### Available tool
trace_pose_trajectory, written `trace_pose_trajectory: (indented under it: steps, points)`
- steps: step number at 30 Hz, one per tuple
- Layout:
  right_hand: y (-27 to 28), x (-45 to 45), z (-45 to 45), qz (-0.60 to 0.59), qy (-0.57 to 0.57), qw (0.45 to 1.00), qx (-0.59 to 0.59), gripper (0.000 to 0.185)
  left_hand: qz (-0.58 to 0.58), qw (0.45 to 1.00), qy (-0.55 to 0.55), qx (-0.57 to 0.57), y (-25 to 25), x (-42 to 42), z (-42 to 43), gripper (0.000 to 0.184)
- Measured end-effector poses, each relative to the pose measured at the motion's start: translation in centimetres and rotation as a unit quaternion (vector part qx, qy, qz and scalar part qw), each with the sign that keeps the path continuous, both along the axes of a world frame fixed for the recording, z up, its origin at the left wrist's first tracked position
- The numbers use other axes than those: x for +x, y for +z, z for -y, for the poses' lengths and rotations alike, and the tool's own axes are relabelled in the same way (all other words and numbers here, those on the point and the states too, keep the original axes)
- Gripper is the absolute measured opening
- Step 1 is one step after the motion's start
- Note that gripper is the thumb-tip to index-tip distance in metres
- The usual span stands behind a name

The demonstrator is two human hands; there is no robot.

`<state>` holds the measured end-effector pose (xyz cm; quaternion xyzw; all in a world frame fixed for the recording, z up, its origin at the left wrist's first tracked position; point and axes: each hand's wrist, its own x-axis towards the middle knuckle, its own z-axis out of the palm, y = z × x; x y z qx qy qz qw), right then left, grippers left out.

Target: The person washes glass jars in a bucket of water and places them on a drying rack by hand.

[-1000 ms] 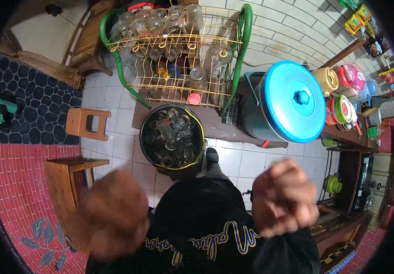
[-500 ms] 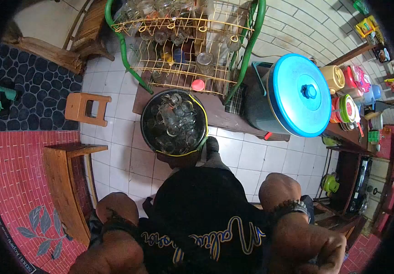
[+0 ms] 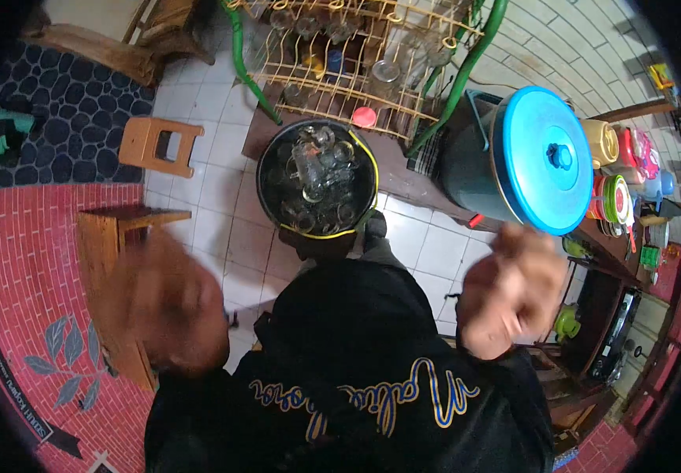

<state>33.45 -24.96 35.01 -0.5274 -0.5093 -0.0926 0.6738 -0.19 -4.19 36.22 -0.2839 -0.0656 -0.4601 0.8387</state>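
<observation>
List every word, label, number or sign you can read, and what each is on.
"Malio…oro", probably: upside-down script on the black top, middle lost in folds.
"Seduh … Kawan", apparently: along the edge of the red floor mat, words between too small.
Yellow packet, upper right: too small and blurred to read.

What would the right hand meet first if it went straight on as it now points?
Probably the blue-lidded bucket, which lies ahead of the right hand in the picture. The hand is blurred and depth unclear, so it may pass above.
</observation>
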Motion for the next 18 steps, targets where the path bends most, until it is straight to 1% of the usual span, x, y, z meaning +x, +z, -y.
trace_pose_trajectory:
  steps: [1, 2, 3, 4, 5, 7, 9, 10, 11, 12, 13, 14, 16, 17, 18]
  points:
    - [-1.8, 0.2, -0.2, 0.010, -0.019, 0.997, -0.072, 0.013, 0.065, 0.888, -0.256, -0.376, -1.2, 2.7, 1.2, 0.038]
    - [-2.8, -0.1, -1.8, 0.056, -0.066, 0.991, -0.102, 0.014, 0.122, 0.579, -0.455, -0.665, -2.3, 5.5, 2.4, 0.037]
    - [-5.0, -0.6, -2.6, -0.026, -0.055, 0.991, -0.118, 0.016, 0.156, 0.141, -0.556, -0.804, -3.6, 6.9, 2.5, 0.037]
    - [-6.6, -0.9, -1.9, -0.061, -0.028, 0.978, -0.196, 0.012, 0.193, 0.102, -0.544, -0.810, -5.5, 7.0, 1.5, 0.037]
    - [-8.6, -1.0, -1.1, -0.088, 0.001, 0.964, -0.250, 0.007, 0.228, 0.063, -0.531, -0.813, -7.6, 7.0, 0.5, 0.038]
    - [-11.6, -1.5, 0.4, -0.137, 0.030, 0.918, -0.370, 0.004, 0.313, -0.025, -0.505, -0.804, -11.6, 7.2, -0.5, 0.040]
    - [-13.3, -2.5, 0.5, -0.116, 0.031, 0.921, -0.370, 0.007, 0.321, -0.083, -0.487, -0.808, -19.0, 5.2, -2.2, 0.042]
    - [-14.2, -2.9, 0.2, -0.084, 0.020, 0.937, -0.337, 0.010, 0.311, -0.048, -0.432, -0.845, -21.8, 5.1, -2.2, 0.043]
    - [-13.9, -3.3, 0.4, -0.107, 0.028, 0.915, -0.387, 0.011, 0.299, -0.011, -0.376, -0.877, -23.7, 5.3, -2.4, 0.044]
    - [-13.4, -3.5, 1.0, -0.127, 0.034, 0.892, -0.432, 0.012, 0.284, -0.015, -0.300, -0.910, -24.4, 5.4, -2.5, 0.047]
    - [-14.4, -3.6, 1.5, -0.144, 0.049, 0.882, -0.446, 0.013, 0.266, -0.015, -0.226, -0.937, -25.1, 5.7, -2.8, 0.049]
    - [-14.2, -3.5, 1.5, -0.144, 0.050, 0.878, -0.455, 0.012, 0.248, 0.015, -0.184, -0.951, -29.4, 5.3, -3.6, 0.053]
    - [-14.3, -3.5, 1.4, -0.133, 0.048, 0.891, -0.430, 0.013, 0.248, -0.014, -0.214, -0.945, -30.6, 6.9, -4.0, 0.051]
    - [-14.2, -3.2, 1.3, -0.129, 0.051, 0.889, -0.436, 0.013, 0.217, 0.024, -0.196, -0.956, -32.7, 7.1, -4.6, 0.051]
    - [-14.3, -3.0, 1.2, -0.119, 0.053, 0.898, -0.419, 0.012, 0.188, 0.064, -0.176, -0.964, -34.7, 7.1, -5.5, 0.050]
